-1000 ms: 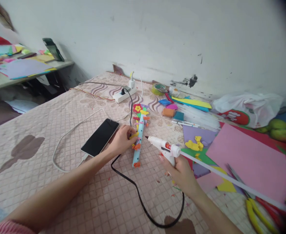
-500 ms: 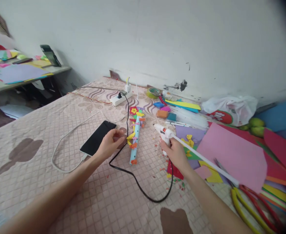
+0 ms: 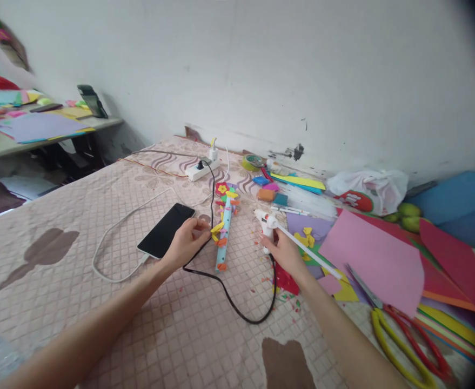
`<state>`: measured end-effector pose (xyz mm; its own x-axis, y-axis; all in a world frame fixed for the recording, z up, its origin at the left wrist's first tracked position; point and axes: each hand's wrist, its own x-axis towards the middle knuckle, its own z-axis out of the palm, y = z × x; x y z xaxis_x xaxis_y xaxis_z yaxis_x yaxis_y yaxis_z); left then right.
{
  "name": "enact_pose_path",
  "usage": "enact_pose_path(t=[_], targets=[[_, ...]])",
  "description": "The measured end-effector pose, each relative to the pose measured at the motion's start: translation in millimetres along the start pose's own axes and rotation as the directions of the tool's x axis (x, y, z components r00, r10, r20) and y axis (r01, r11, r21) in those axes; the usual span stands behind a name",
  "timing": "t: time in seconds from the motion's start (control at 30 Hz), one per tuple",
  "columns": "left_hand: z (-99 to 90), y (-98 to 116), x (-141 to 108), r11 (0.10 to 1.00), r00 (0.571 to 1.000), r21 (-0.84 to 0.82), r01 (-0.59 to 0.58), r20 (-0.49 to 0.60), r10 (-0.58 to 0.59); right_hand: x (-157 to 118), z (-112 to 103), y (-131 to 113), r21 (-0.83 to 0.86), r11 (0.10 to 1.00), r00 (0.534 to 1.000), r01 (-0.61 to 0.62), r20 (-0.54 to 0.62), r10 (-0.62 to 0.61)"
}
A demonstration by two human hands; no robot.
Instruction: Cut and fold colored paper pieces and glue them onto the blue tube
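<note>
head view: at a cloth-covered table (image 3: 172, 335), a person's right hand (image 3: 283, 249) grips a white glue gun (image 3: 268, 226), fingers wrapped around its handle, nozzle aimed away toward the far side. the left hand (image 3: 186, 240) rests near a dark-screened phone (image 3: 166, 229), its fingers loosely bent and apparently released; nothing shows between them, and whether the tips touch the yellow pieces (image 3: 218, 229) cannot be told. the light-blue strip (image 3: 221, 254), dressed in colourful cutouts, lies on the cloth between the two hands, apart from the gun.

good gluing here would likely call for small dabs, light fingertip pressure while each piece sets, and a hot nozzle held clear of skin and of the black cord (image 3: 254, 322) looping across the near side.

on the white plastic bag (image 3: 377, 189) by the wall, a red patch carries white marks, too blurred to read. no brand or lettering is legible on phone, gun or power strip (image 3: 196, 172).
</note>
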<state>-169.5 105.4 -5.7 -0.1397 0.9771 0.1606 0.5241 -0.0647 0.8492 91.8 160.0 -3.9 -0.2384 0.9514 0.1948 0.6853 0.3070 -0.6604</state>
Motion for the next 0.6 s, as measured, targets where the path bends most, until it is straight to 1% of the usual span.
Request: enact_pose_path(t=[0.17, 0.23, 0.3, 0.33, 0.43, 0.5, 0.6], targets=[[6.0, 7, 9, 0.996, 0.997, 0.056, -0.076, 0.001, 0.076, 7, 6, -3, -0.103, 0.993, 0.997, -0.058, -0.054, 0.053], [8.6, 10, 12, 0.994, 0.996, 0.063, -0.086, 0.001, 0.086, 2, 7, -6, -0.106, 0.992, 0.994, -0.071, -0.086, 0.062], [11.0, 12, 14, 0.995, 0.996, 0.047, -0.093, 0.006, 0.092, -8, 6, -11, -0.071, 0.995, 0.994, -0.067, -0.096, 0.06], [12.0, 12, 15, 0.995, 0.996, 0.031, -0.092, 0.011, 0.092, -14, 6, -15, -0.022, 0.998, 0.995, -0.052, -0.083, 0.05], [14.0, 9, 16, 0.997, 0.997, -0.016, -0.072, 0.021, 0.072, -32, 5, -26, 0.114, 0.993, 1.0, -0.001, 0.011, -0.001], [14.7, 6, 16, 0.997, 0.998, -0.037, -0.063, 0.022, 0.064, -39, 6, -33, 0.145, 0.989, 0.998, -0.004, 0.069, -0.006], [15.4, 2, 17, 0.996, 0.997, -0.054, -0.07, 0.026, 0.071, -42, 10, -38, 0.145, 0.989, 0.992, -0.026, 0.128, 0.008]])
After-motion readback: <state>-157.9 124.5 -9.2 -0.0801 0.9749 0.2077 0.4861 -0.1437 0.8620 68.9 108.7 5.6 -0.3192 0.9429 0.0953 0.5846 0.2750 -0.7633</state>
